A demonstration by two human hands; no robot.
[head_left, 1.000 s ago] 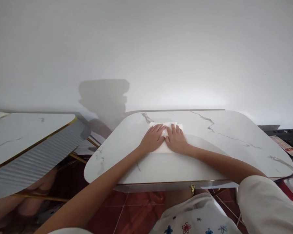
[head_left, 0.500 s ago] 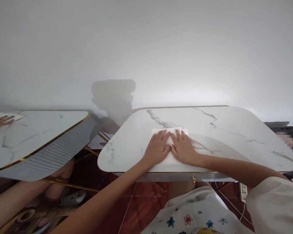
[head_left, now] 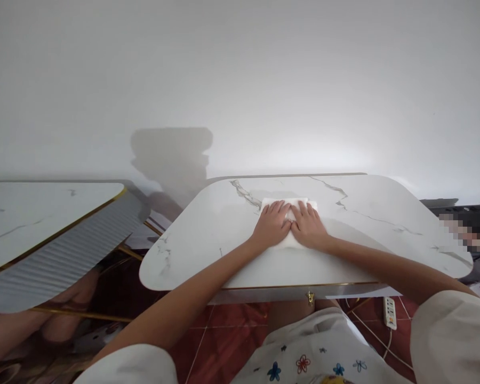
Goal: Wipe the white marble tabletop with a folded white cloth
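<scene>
A folded white cloth (head_left: 288, 243) lies on a white marble-patterned tabletop (head_left: 200, 250) with grey veins and a gold lower trim. My left hand (head_left: 270, 225) rests flat on the cloth's left half, fingers stretched forward. On the right half, my right hand (head_left: 309, 226) lies flat the same way. The two thumbs meet in the middle. Much of the cloth is hidden beneath my palms; its far edge shows past my fingertips. A small gold drawer knob (head_left: 310, 297) sits on the table's front.
A second marble-patterned table (head_left: 56, 208) with a ribbed grey side stands at left, a person's legs (head_left: 70, 304) beneath it. Behind is a plain wall (head_left: 240, 90). A power strip (head_left: 389, 313) and its cord hang at lower right. Dark items (head_left: 478, 224) lie beyond the table's right end.
Both hands have slid the cloth forward, away from me, and slightly right. My view has shifted right, and the other person's hand on the left table is out of sight.
</scene>
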